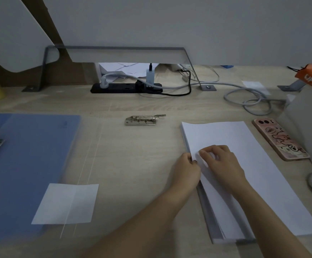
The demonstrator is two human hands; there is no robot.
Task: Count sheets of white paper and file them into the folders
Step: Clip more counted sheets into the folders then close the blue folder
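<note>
**Counting barely starting, nothing filed yet**

Left hand is pinching the left edge of the white paper stack, which is lying near right on the desk. Right hand is curling its fingers over the lifted top sheet, gripping it. The stack is looking thick, so I'm judging most counting remains. One loose sheet is overlapping the open blue folder at near left, apparently not clipped.
</note>
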